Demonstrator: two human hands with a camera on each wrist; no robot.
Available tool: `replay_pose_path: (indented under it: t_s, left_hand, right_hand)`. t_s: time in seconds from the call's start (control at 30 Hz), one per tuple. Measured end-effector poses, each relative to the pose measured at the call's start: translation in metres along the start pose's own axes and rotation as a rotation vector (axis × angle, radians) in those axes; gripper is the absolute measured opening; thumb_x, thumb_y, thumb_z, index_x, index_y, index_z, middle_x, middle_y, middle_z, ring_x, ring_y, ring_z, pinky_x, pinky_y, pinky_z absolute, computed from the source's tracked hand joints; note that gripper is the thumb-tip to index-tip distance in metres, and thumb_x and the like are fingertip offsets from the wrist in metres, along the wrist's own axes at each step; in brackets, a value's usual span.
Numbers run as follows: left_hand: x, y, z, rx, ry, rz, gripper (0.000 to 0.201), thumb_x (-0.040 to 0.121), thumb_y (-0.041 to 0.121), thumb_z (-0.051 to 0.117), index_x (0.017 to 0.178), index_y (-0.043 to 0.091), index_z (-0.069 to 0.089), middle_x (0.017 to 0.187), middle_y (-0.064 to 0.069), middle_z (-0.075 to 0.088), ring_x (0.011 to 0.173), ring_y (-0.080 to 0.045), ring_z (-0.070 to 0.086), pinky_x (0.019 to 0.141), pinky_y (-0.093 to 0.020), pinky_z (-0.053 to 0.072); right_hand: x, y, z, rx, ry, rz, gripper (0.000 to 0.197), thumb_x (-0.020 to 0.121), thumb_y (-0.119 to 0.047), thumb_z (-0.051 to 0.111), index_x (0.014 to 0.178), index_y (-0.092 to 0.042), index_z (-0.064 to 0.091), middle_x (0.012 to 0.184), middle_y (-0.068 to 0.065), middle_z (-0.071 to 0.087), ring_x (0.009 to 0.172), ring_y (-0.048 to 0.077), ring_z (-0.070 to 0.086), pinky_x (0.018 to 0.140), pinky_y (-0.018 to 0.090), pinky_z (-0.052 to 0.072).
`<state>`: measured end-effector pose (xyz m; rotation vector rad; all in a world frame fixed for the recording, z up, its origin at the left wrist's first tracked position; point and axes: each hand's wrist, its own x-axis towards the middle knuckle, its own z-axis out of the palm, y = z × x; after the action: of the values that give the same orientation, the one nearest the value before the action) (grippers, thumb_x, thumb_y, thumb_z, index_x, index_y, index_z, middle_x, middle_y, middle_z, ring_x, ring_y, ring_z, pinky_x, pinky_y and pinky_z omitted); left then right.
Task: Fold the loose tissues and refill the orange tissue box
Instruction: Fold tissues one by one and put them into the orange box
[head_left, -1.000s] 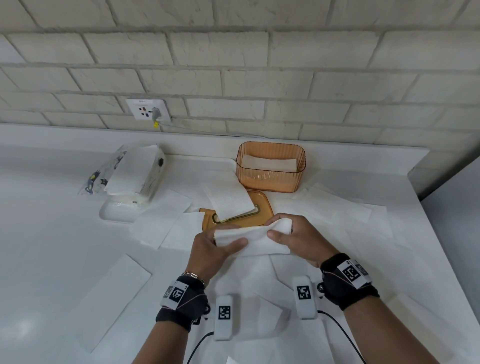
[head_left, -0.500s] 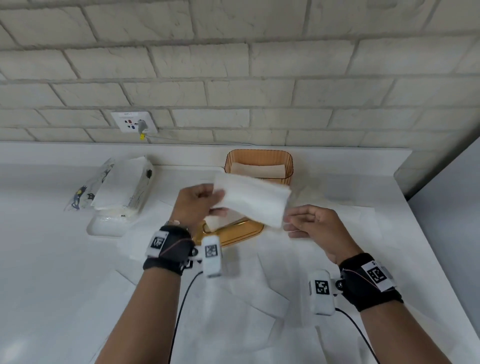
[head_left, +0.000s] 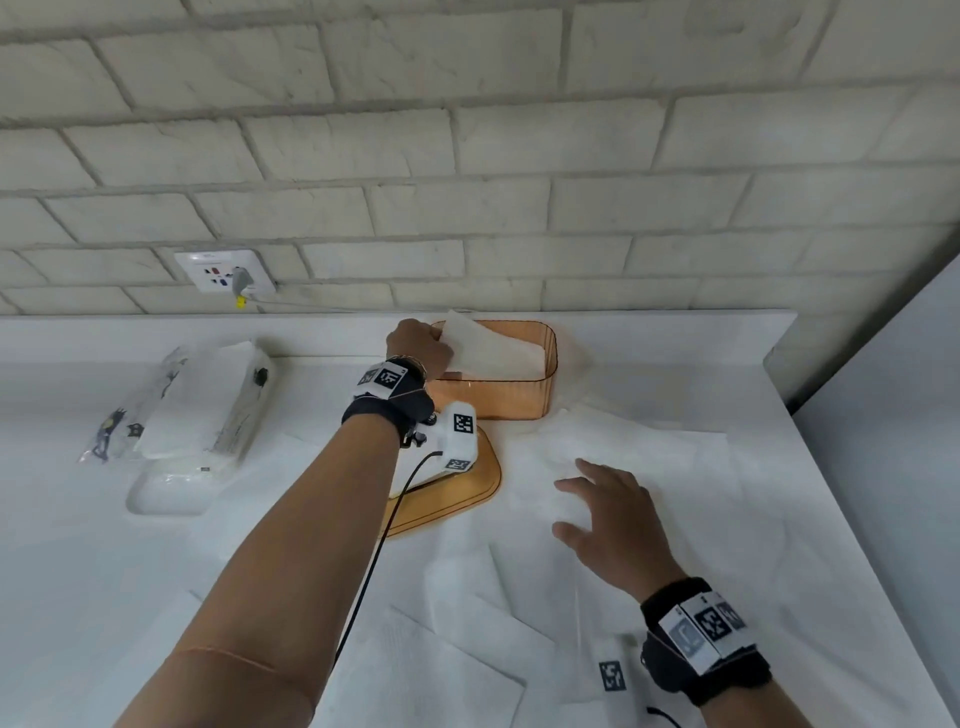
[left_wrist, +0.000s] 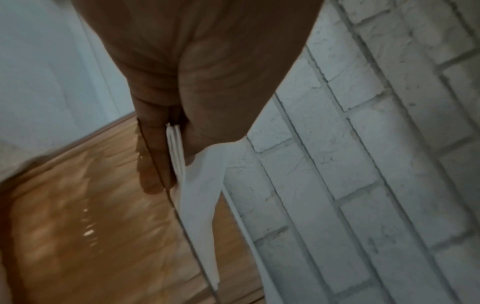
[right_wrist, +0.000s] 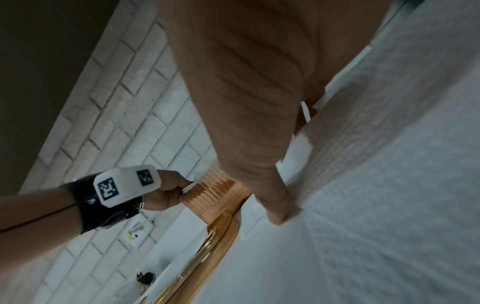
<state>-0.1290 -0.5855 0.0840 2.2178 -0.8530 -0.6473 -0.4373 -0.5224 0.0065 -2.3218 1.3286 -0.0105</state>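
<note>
The orange tissue box (head_left: 493, 397) stands open at the back of the white counter (head_left: 78, 571), with folded tissues inside. My left hand (head_left: 421, 345) is at the box's left end and pinches a folded white tissue (head_left: 480, 343) that slants down into the box. The left wrist view shows that folded tissue (left_wrist: 192, 195) pinched between thumb and fingers above the orange box (left_wrist: 78, 226). My right hand (head_left: 605, 512) lies open, fingers spread, on a loose tissue (head_left: 649, 457) right of the box's orange lid (head_left: 467, 488). Several more loose tissues (head_left: 441, 670) cover the near counter.
A plastic pack of tissues (head_left: 197, 400) lies at the left on a shallow white tray (head_left: 166, 493). A wall socket (head_left: 223, 270) with a plug sits on the brick wall. The counter's right edge (head_left: 810, 457) drops off beside a grey panel.
My left hand carried the folded tissue from in front of me up and back into the orange box. My right hand let go of it and came down onto a loose tissue on the right.
</note>
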Motion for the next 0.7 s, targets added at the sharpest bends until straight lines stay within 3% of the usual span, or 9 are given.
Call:
replay_pose_path:
  t_s: [0.1,0.27,0.4,0.47,0.57,0.63,0.67,0.7]
  left_hand:
    - [0.002,0.003,0.006,0.147,-0.011,0.034,0.029,0.092,0.004,0.06,0.116,0.002,0.075,0.118,-0.016,0.074,0.112,-0.036,0.069,0.092,-0.036,0.059]
    - [0.003,0.009,0.012,0.379,-0.042,0.064,0.031,0.093,0.002,0.055,0.122,-0.004,0.066,0.125,-0.019,0.069,0.113,-0.035,0.067,0.078,-0.029,0.052]
    - [0.0,0.016,0.019,0.487,-0.052,0.066,0.034,0.091,-0.001,0.06,0.125,-0.006,0.058,0.13,-0.021,0.063,0.117,-0.036,0.066,0.096,-0.037,0.058]
    - [0.0,0.019,0.022,0.541,-0.064,0.089,0.027,0.092,-0.002,0.06,0.119,-0.006,0.062,0.127,-0.021,0.065,0.116,-0.035,0.067,0.096,-0.036,0.058]
    - [-0.003,0.022,0.025,0.606,-0.073,0.1,0.021,0.093,-0.002,0.062,0.113,-0.004,0.065,0.123,-0.02,0.068,0.111,-0.034,0.07,0.085,-0.032,0.055]
    - [-0.003,0.025,0.026,0.648,-0.104,0.095,0.014,0.092,-0.003,0.064,0.106,-0.003,0.065,0.123,-0.018,0.069,0.111,-0.033,0.071,0.081,-0.029,0.053]
    - [-0.002,0.026,0.025,0.652,-0.118,0.09,0.005,0.092,-0.002,0.066,0.097,-0.001,0.063,0.123,-0.017,0.069,0.111,-0.032,0.071,0.08,-0.028,0.052]
    - [-0.001,0.027,0.025,0.666,-0.124,0.082,0.01,0.092,-0.001,0.067,0.087,0.001,0.059,0.123,-0.017,0.069,0.11,-0.031,0.071,0.079,-0.027,0.052]
  right_hand:
    - [0.0,-0.004,0.002,-0.003,0.002,-0.002,0.057,0.098,-0.052,0.061,0.152,-0.04,0.047,0.171,-0.013,0.026,0.157,0.015,0.019,0.125,0.035,0.018]
    - [-0.001,-0.007,0.002,0.057,-0.004,-0.04,0.059,0.096,-0.057,0.063,0.151,-0.038,0.051,0.168,-0.01,0.033,0.155,0.015,0.025,0.125,0.037,0.023]
    - [0.0,0.001,-0.008,0.049,0.114,0.0,0.06,0.094,-0.06,0.065,0.148,-0.035,0.055,0.165,-0.007,0.038,0.151,0.019,0.033,0.121,0.039,0.028]
    - [0.001,0.008,-0.014,-0.01,0.137,0.079,0.067,0.093,-0.062,0.065,0.152,-0.034,0.049,0.169,-0.003,0.032,0.153,0.022,0.029,0.122,0.041,0.025]
    - [0.004,0.015,-0.018,-0.005,0.078,0.177,0.086,0.089,-0.065,0.069,0.159,-0.031,0.035,0.172,0.005,0.022,0.156,0.027,0.022,0.125,0.044,0.022]
    - [0.006,0.017,-0.017,0.025,0.057,0.202,0.096,0.084,-0.067,0.073,0.161,-0.029,0.031,0.171,0.005,0.024,0.155,0.028,0.024,0.124,0.044,0.024]
    - [0.007,0.017,-0.017,0.026,0.056,0.209,0.1,0.081,-0.069,0.074,0.161,-0.028,0.031,0.17,0.004,0.027,0.154,0.028,0.025,0.124,0.044,0.025]
    - [0.008,0.017,-0.018,0.026,0.06,0.212,0.103,0.079,-0.07,0.075,0.161,-0.027,0.031,0.168,0.003,0.03,0.153,0.028,0.027,0.123,0.043,0.027]
